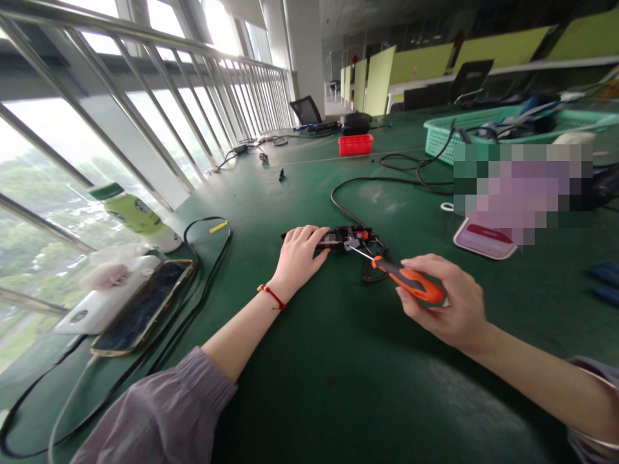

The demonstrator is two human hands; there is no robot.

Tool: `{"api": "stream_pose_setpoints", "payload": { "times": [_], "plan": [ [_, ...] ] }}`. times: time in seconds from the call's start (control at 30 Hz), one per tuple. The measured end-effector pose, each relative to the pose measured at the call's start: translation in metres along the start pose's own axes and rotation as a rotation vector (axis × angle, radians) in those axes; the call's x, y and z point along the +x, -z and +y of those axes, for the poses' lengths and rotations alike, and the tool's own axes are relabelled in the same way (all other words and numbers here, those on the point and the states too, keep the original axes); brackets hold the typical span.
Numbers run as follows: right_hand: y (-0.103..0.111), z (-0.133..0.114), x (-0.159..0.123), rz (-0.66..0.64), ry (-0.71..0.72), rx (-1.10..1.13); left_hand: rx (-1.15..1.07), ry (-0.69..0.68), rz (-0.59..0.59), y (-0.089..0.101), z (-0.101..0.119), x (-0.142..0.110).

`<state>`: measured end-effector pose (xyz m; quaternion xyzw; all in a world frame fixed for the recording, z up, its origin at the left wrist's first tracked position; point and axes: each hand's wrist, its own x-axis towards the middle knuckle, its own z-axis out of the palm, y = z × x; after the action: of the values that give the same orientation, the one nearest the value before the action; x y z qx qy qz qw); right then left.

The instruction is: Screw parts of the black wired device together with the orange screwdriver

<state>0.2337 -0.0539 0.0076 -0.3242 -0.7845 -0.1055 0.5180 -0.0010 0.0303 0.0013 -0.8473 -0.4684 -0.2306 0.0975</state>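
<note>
A small black electronic device (349, 238) with exposed parts and wires lies on the green table (309, 374). My left hand (298, 255) rests on its left end and presses it down. My right hand (447, 304) grips the orange handle of a screwdriver (409, 281). The metal tip of the screwdriver touches the top of the device near its middle. A black cable (355, 183) runs from the device toward the back of the table.
Left of my arm lie a phone (143, 307), a white power bank (101, 303), a green bottle (136, 214) and a looped black cable. A red box (355, 144) and a green basket (512, 125) stand farther back. A pink case (485, 237) lies right.
</note>
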Motion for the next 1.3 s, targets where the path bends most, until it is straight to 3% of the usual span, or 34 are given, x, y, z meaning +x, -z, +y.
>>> {"api": "stream_pose_setpoints", "payload": {
  "times": [0.1,0.3,0.47,0.67,0.87,1.03,1.3],
  "plan": [
    [-0.0006,0.0007,-0.0016,0.030,0.006,0.063,0.007,0.002,-0.001,0.0002,0.0004,0.0001],
    [0.0004,0.0009,0.0005,-0.055,0.047,-0.031,0.013,0.002,-0.001,0.0006,0.0016,0.0001],
    [-0.0017,0.0015,-0.0013,0.036,-0.002,0.046,0.010,0.002,0.000,0.0001,0.0014,0.0001],
    [-0.0001,0.0010,0.0011,-0.046,0.062,-0.018,0.012,-0.001,0.003,0.0004,0.0007,-0.0002],
    [-0.0015,0.0016,-0.0020,0.033,0.007,0.076,0.004,0.003,0.001,-0.0002,0.0003,-0.0004],
    [-0.0007,0.0017,-0.0015,-0.022,0.046,0.004,0.013,0.002,-0.001,0.0003,0.0004,-0.0002],
    [-0.0018,0.0019,-0.0021,0.014,-0.064,0.078,0.008,0.005,0.000,-0.0003,0.0002,-0.0006]
  ]
}}
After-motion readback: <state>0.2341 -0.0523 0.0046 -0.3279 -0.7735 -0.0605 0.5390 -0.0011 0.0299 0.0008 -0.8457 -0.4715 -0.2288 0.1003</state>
